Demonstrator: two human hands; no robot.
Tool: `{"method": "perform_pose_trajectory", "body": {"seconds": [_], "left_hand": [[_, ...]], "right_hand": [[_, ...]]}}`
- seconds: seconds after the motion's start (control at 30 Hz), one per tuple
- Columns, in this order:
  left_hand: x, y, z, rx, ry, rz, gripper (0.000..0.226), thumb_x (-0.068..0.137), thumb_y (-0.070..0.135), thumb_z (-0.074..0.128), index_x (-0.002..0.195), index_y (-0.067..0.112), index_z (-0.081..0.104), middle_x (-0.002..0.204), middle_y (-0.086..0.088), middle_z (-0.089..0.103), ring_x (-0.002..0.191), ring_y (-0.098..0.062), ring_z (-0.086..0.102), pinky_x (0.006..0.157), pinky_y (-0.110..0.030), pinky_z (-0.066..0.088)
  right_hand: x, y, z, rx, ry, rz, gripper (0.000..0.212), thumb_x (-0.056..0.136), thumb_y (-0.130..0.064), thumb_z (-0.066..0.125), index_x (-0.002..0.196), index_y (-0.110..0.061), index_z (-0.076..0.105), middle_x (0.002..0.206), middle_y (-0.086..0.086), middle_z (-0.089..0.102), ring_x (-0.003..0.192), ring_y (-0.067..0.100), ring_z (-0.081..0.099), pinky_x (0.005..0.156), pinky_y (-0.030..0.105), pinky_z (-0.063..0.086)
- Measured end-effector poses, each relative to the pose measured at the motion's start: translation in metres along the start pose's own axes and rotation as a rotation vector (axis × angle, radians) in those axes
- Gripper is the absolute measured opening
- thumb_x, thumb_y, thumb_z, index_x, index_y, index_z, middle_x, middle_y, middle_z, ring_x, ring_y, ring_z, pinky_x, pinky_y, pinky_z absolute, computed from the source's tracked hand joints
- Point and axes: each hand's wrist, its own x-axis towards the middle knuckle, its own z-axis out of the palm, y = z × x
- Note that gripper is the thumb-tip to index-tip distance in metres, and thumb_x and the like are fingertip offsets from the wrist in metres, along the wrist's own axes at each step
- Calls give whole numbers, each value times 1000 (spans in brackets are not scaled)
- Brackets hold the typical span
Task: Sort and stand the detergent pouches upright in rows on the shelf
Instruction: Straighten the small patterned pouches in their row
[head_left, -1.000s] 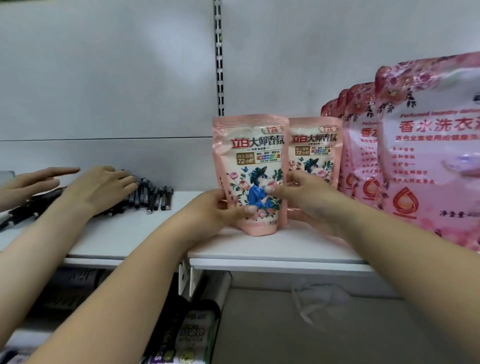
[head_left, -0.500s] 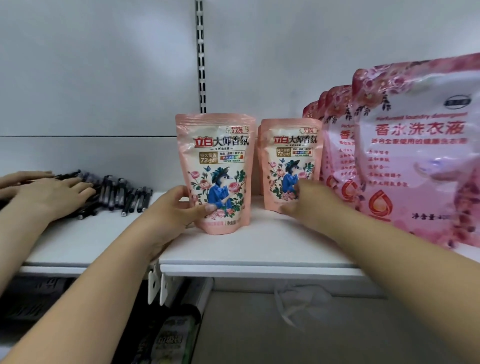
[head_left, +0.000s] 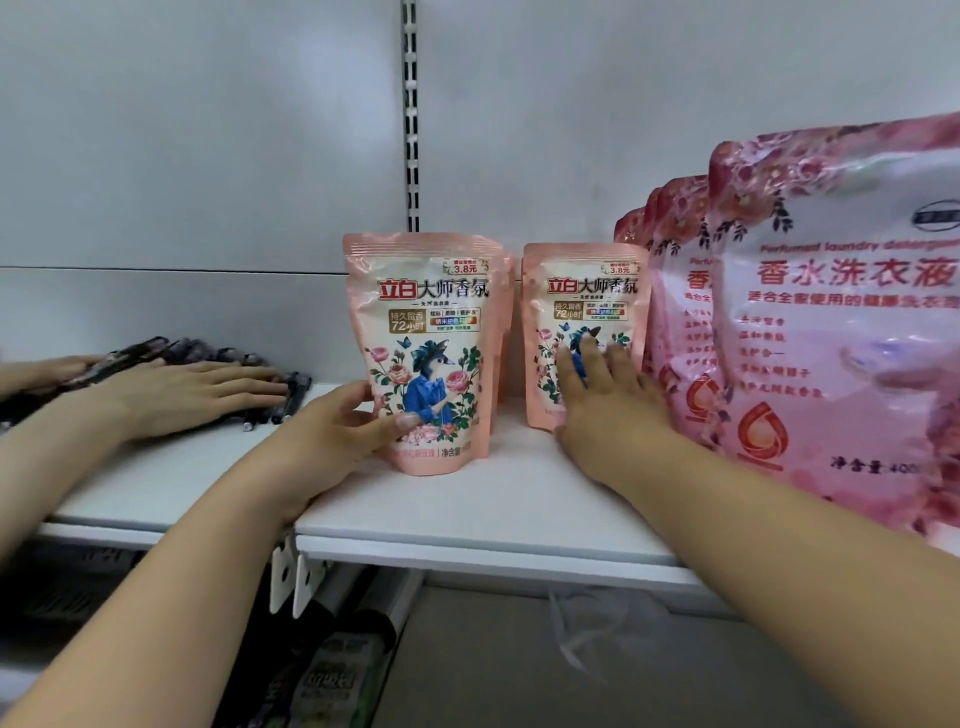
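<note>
My left hand (head_left: 340, 431) grips the lower left edge of a small pale-pink detergent pouch printed with roses and a figure in a blue coat (head_left: 426, 353), thumb curled across its front. This front pouch stands upright near the front of the white metal shelf (head_left: 498, 512), with the edges of more pouches just visible behind it. My right hand (head_left: 602, 395) lies with straight, spread fingers flat against the front of a second matching small pink pouch (head_left: 584, 312), which stands upright farther back and to the right, just beside the first. Half a second ago this hand was only reaching the pouch's lower edge; it now covers the printed figure, and the pouch sits a little farther back. A second ago both hands were on the front pouch.

To the right, a row of large pink rose-patterned laundry detergent bags (head_left: 831, 322) stands upright, the nearest filling the right edge of view. To the far left, another person's hand (head_left: 208, 387) rests flat on a heap of dark pens (head_left: 270, 382) on the same shelf, having moved over them since earlier.
</note>
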Motion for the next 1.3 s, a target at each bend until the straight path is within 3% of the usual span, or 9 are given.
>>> {"method": "perform_pose_trajectory", "body": {"seconds": [0.13,0.2,0.27,0.37,0.57,0.7,0.9,1.07,1.3], "left_hand": [[2,0,0,15,35,-17,28,78,23,65,105,22,57,98,5,71,92,-13,66,84,-27,49],[4,3,0,15,61,-15,29,79,22,66,106,17,55,97,2,69,86,-11,65,76,-23,49],[3,4,3,10,68,-48,22,80,22,66,97,18,52,94,1,68,78,-8,63,65,-19,45],[3,1,3,-10,65,-80,21,81,21,66,92,17,48,95,-2,66,77,-9,62,63,-20,45],[-1,3,1,68,24,-68,38,83,26,64,111,10,45,105,-5,61,79,-6,58,64,-19,42],[-2,9,0,146,2,-58,44,85,31,62,118,8,45,109,-3,57,89,-16,56,78,-27,39],[-11,26,10,259,-127,-64,22,90,28,55,104,13,47,99,2,57,77,-8,55,68,-19,40],[-13,46,27,457,-212,-61,42,89,37,55,120,10,50,122,-4,57,105,-23,54,99,-38,41],[-9,52,63,372,-263,-121,46,86,38,58,122,10,46,124,-5,55,109,-21,53,104,-37,37]], "right_hand": [[-2,0,0,64,-9,-26,69,96,-22,36,147,-20,-10,155,4,-18,142,29,-11,114,47,8],[-6,0,-6,119,-55,-50,68,96,-27,39,148,-20,-4,156,5,-13,143,30,-7,114,46,10],[-22,1,-15,175,-162,-69,65,96,-36,40,148,-18,6,156,8,0,143,30,8,114,41,18],[-52,4,-27,189,-214,-106,57,96,-45,35,143,-12,28,149,10,30,133,26,33,106,32,30],[-116,10,-17,238,-187,-32,55,94,-56,19,124,-18,46,129,5,49,121,23,44,97,35,38],[-122,4,-15,180,-77,23,56,92,-58,14,117,-22,49,122,2,54,116,22,49,91,37,42],[-121,9,-21,170,-148,-48,65,92,-59,15,140,-21,34,147,3,36,133,21,34,106,37,33],[-122,25,-24,193,-221,-147,71,88,-65,22,147,-26,19,156,-3,15,142,15,17,113,32,17],[-130,24,-14,99,-51,-198,68,87,-66,25,137,-21,38,143,2,42,126,22,42,97,35,41]]}}
